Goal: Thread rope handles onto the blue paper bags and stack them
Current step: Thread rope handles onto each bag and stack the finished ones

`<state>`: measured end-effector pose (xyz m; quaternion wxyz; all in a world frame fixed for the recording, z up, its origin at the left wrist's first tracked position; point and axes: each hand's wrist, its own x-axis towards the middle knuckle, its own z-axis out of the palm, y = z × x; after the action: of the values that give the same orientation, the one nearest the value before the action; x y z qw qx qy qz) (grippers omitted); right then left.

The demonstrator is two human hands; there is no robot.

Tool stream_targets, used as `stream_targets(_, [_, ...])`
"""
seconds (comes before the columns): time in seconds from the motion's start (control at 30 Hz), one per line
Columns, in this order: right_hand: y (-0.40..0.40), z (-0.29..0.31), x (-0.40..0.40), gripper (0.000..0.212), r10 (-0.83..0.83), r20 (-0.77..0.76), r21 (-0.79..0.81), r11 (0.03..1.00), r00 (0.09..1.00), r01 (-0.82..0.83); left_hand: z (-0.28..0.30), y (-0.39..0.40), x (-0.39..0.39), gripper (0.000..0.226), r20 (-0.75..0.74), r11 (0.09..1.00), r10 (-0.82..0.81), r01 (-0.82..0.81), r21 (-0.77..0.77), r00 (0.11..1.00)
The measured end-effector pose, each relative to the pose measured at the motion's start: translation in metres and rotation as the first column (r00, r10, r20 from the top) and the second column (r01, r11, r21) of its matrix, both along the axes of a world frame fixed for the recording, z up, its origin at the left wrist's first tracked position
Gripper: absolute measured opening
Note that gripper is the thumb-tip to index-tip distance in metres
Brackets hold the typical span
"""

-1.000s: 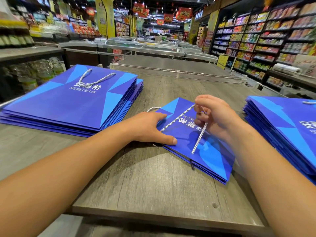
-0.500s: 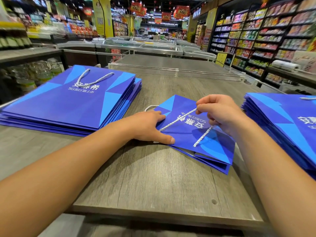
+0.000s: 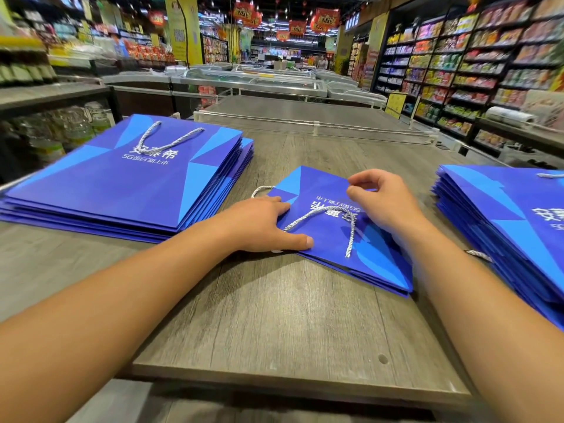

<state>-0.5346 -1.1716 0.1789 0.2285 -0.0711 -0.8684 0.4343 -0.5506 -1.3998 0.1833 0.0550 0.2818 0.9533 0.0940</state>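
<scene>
Far left on the grey wood-grain table: a tall left stack of flat, glossy blue paper bags with lighter blue triangles and white print, topped by a twisted white rope loop curving toward the far edge. Lying near the middle: the working bag, folded flat on what looks like 1 or 2 more bags, long axis running diagonally from far-left to near-right, print upside down to the camera. Resting on that bag's left edge: the left hand, fingers spread fairly straight, thumb pressing the paper down. Arching across the bag's face: a white twisted rope handle, 1 end beside the left thumb, the other end toward the near-right. Over the bag's far part: the right hand, fingers curled, thumb and forefinger pinched together, cannot tell on what. Far right: another thick right stack of the same flat blue bags, well apart from the working bag.
</scene>
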Motion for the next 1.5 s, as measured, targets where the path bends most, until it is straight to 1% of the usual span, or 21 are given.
stream_targets(0.07, [0.0,0.002,0.001,0.01,-0.034,-0.026,-0.017,0.999,0.999,0.034,-0.003,0.0,-0.004,0.088,-0.027,0.998,0.063,-0.063,0.011,0.998])
stream_targets(0.13, [0.001,0.003,0.003,0.011,-0.101,0.014,-0.003,0.995,0.995,0.101,-0.006,0.0,-0.01,0.089,-0.037,0.992,0.122,-0.121,0.017,0.992])
stream_targets(0.2, [0.003,0.008,0.008,0.025,-0.199,0.183,0.198,0.967,0.963,0.162,-0.008,-0.002,-0.015,0.079,-0.049,0.987,0.158,-0.156,0.031,0.986])
stream_targets(0.27, [0.002,0.016,0.016,0.04,-0.265,0.391,0.44,0.895,0.881,0.074,-0.009,-0.003,-0.019,0.068,-0.048,0.982,0.184,-0.182,0.053,0.982])
stream_targets(0.3, [0.0,0.019,0.02,0.044,-0.276,0.463,0.473,0.88,0.842,0.029,-0.009,-0.004,-0.019,0.066,-0.043,0.981,0.189,-0.186,0.062,0.981])
stream_targets(0.33, [-0.001,0.02,0.022,0.048,-0.255,0.511,0.446,0.895,0.821,0.0,-0.009,-0.004,-0.02,0.066,-0.038,0.98,0.191,-0.188,0.068,0.981])
stream_targets(0.4, [-0.002,0.018,0.022,0.059,-0.149,0.541,0.285,0.958,0.828,-0.014,-0.008,-0.006,-0.02,0.066,-0.031,0.979,0.189,-0.186,0.086,0.981])
stream_targets(0.5, [-0.001,0.013,0.019,0.065,-0.065,0.372,-0.048,0.995,0.926,0.089,-0.003,-0.009,-0.016,0.063,0.002,0.974,0.177,-0.176,0.146,0.984])
stream_targets(0.57, [0.004,0.013,0.014,0.058,-0.071,0.227,-0.364,0.919,0.971,0.153,0.001,-0.01,-0.013,0.06,0.03,0.958,0.186,-0.188,0.218,0.982])
stream_targets(0.63, [0.003,0.018,0.016,0.05,-0.06,0.16,-0.575,0.806,0.985,0.143,0.002,-0.011,-0.012,0.058,0.041,0.936,0.185,-0.189,0.297,0.982])
stream_targets(0.7, [0.0,0.02,0.019,0.04,-0.037,0.152,-0.621,0.774,0.988,0.125,0.002,-0.013,-0.013,0.066,0.025,0.923,0.179,-0.176,0.341,0.984])
stream_targets(0.8, [-0.002,0.022,0.02,0.028,-0.08,0.115,-0.629,0.766,0.99,0.135,0.0,-0.013,-0.016,0.063,-0.007,0.893,0.158,-0.14,0.428,0.987])
stream_targets(0.93, [-0.001,0.027,0.022,0.027,-0.127,0.056,-0.758,0.64,0.99,0.125,0.003,-0.013,-0.017,0.054,-0.062,0.795,0.239,-0.158,0.586,0.969])
stream_targets(1.03, [0.001,0.031,0.026,0.022,-0.123,0.026,-0.855,0.511,0.992,0.086,0.009,-0.017,-0.018,0.039,-0.073,0.664,0.357,-0.198,0.721,0.931])
stream_targets(1.1, [0.005,0.031,0.026,0.013,-0.087,0.013,-0.908,0.417,0.996,0.048,0.012,-0.02,-0.019,0.025,-0.019,0.529,0.349,-0.18,0.829,0.937])
stream_targets(1.17, [0.006,0.032,0.026,0.003,-0.035,-0.018,-0.951,0.31,0.999,-0.006,0.014,-0.023,-0.018,0.015,-0.026,0.426,0.33,-0.124,0.896,0.944])
stream_targets(1.23, [0.006,0.032,0.025,0.013,-0.017,-0.073,-0.967,0.245,0.997,-0.066,0.016,-0.024,-0.016,0.017,-0.052,0.33,0.315,-0.058,0.942,0.948])
stream_targets(1.33, [0.004,0.034,0.027,0.026,-0.028,-0.133,-0.964,0.234,0.991,-0.123,0.021,-0.026,-0.012,0.034,-0.054,0.164,0.253,0.012,0.986,0.966])
stream_targets(1.37, [0.003,0.035,0.028,0.028,-0.028,-0.141,-0.964,0.231,0.99,-0.131,0.022,-0.027,-0.01,0.037,-0.06,0.139,0.249,0.025,0.99,0.967])
stream_targets(1.43, [0.0,0.034,0.027,0.025,-0.028,-0.145,-0.953,0.272,0.989,-0.132,0.023,-0.028,-0.009,0.034,-0.079,0.151,0.299,0.035,0.988,0.951])
stream_targets(1.5, [-0.002,0.034,0.026,0.019,-0.034,-0.146,-0.933,0.338,0.989,-0.126,0.021,-0.03,-0.01,0.022,-0.11,0.186,0.348,0.047,0.982,0.931])
